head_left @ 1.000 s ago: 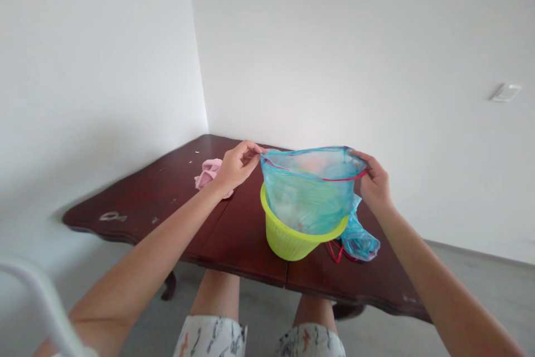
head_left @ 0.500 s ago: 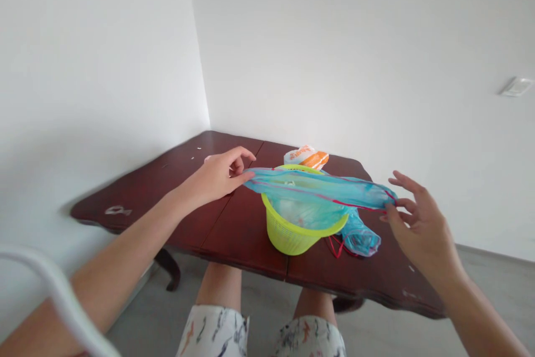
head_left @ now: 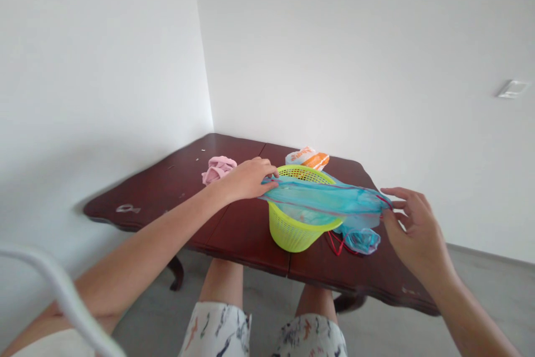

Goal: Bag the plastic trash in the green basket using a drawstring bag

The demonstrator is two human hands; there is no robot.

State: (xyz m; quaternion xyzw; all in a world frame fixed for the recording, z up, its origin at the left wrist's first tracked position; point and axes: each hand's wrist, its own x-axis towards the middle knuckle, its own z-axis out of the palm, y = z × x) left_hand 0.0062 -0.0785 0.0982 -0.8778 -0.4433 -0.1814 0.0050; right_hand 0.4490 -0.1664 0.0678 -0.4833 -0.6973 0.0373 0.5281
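A thin blue plastic bag with a red drawstring edge is stretched between my hands. My left hand pinches its left end, near the basket's left rim. The other end is held between the thumb and fingers of my right hand, out beyond the basket's right side. Under the bag stands a yellow-green plastic basket with slotted walls. The bag covers much of its opening, so most of the inside is hidden. Beside the basket on the right lies a bundle of blue bags with red cords.
A dark red wooden table stands against the white walls. A pink cloth lies crumpled left of the basket. Behind the basket is a white and orange plastic bag. A pale curved tube crosses the lower left.
My left hand has moved right and slightly down to the basket's rim, uncovering the pink cloth. The bag now hangs lower and wider over the basket. Both hands still hold it.
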